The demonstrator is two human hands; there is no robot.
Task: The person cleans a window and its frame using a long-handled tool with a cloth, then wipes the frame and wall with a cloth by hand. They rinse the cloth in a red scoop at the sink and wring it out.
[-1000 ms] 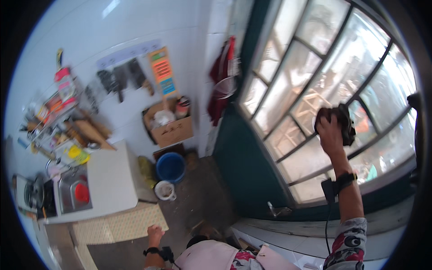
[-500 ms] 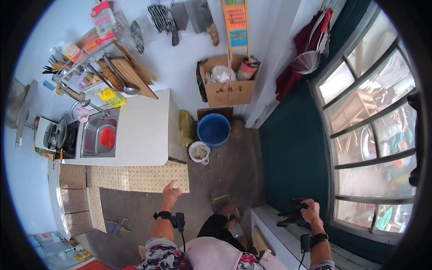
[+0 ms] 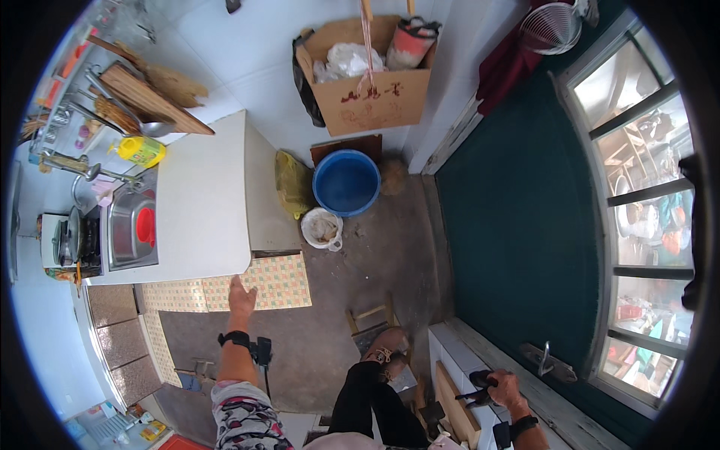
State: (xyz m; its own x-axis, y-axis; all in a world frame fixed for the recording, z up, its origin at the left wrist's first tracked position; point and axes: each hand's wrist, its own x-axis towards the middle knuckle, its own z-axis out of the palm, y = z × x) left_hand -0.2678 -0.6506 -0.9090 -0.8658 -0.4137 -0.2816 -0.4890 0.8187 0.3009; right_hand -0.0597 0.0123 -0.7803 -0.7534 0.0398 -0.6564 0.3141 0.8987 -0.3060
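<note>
My left hand [image 3: 241,300] is held out near the front corner of the white countertop [image 3: 201,202], above the checked mat-like strip [image 3: 281,281]. Its fingers are stretched and apart, with nothing in them. At the lower right my right hand [image 3: 508,393] is closed around a dark object with slim prongs [image 3: 474,390]; its exact kind is not clear. That hand is over the tiled ledge [image 3: 448,341], below the metal handle [image 3: 546,361] of the green door [image 3: 517,232]. Dark straps circle both wrists.
A blue tub [image 3: 346,182] and a small white bucket [image 3: 322,229] stand on the floor beyond the counter. A cardboard box [image 3: 375,101] hangs on the wall. My brown shoes [image 3: 386,346] are by a low wooden stool [image 3: 369,316]. A sink [image 3: 131,229] lies left.
The view has tilted down and turned, showing my legs and shoes. My right hand, still holding the dark object, appears lower, and the door handle is uncovered. My left hand stays outstretched.
</note>
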